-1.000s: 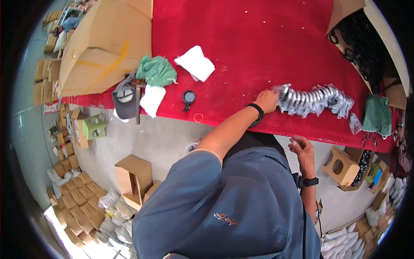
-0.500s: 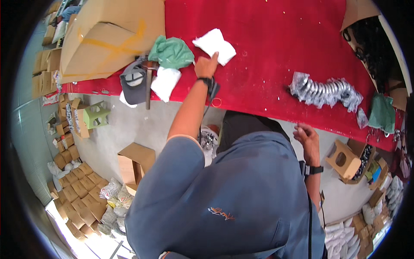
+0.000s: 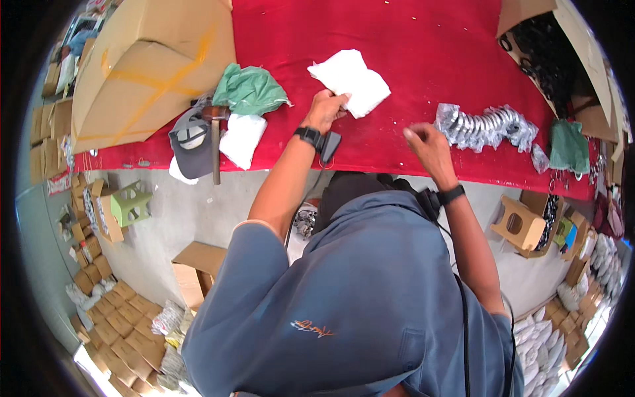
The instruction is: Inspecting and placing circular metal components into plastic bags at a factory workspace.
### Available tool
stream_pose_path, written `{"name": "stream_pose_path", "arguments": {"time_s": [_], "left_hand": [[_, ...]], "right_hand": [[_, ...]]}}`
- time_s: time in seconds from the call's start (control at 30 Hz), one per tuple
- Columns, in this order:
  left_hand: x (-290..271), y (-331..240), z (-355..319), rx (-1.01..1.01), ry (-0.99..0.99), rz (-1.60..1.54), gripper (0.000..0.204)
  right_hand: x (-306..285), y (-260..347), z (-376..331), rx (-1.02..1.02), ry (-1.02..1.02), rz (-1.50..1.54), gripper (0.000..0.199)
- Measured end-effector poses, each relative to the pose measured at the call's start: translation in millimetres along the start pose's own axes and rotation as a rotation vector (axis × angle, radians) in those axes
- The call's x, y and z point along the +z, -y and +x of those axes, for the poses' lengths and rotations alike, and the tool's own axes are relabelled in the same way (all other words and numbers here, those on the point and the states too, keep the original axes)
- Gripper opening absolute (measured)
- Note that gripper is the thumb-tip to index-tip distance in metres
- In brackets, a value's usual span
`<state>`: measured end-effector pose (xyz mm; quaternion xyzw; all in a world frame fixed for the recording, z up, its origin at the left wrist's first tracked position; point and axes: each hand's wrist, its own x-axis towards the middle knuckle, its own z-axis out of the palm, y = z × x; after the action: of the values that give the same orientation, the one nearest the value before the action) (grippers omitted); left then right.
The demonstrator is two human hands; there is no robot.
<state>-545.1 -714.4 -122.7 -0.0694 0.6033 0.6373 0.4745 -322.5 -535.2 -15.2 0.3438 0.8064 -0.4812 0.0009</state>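
My left hand (image 3: 324, 110) pinches the near left corner of a white, soft stack that looks like folded plastic bags (image 3: 358, 81) on the red-covered table (image 3: 397, 33). My right hand (image 3: 431, 152) hovers over the table's near edge, thumb apart from the partly curled fingers, holding nothing. Just beyond it, to the right, lies a curved row of shiny metal rings wrapped in clear plastic (image 3: 486, 126). Left of my left hand are a green plastic bag (image 3: 248, 89), another white piece (image 3: 243, 140), a hammer (image 3: 215, 142) and a grey cap (image 3: 192, 140).
A large carton (image 3: 145, 73) stands at the table's left; an open box of black parts (image 3: 546, 63) is at the right, near a green pouch (image 3: 570, 147). On the floor are a green stool (image 3: 130, 204), open cartons (image 3: 195, 261) and stacked brown packages (image 3: 126, 324).
My left hand has gone from pointing at the white stack to gripping its corner, and the stack has shifted slightly right. My right hand has risen from beside my body to over the table.
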Motion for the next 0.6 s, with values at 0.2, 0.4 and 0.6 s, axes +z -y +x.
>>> {"name": "stream_pose_path", "arguments": {"time_s": [0.2,0.4,0.6], "left_hand": [[44,-5,-77,0.346,0.030,-0.075,0.026],[43,1,-89,0.436,0.175,-0.174,0.051],[33,-22,-97,0.147,0.284,-0.751,0.063]], "right_hand": [[38,56,41,0.009,-0.177,-0.135,0.039],[43,60,25,-0.182,-0.158,0.169,0.032],[48,69,29,-0.404,-0.007,-0.009,0.025]]}}
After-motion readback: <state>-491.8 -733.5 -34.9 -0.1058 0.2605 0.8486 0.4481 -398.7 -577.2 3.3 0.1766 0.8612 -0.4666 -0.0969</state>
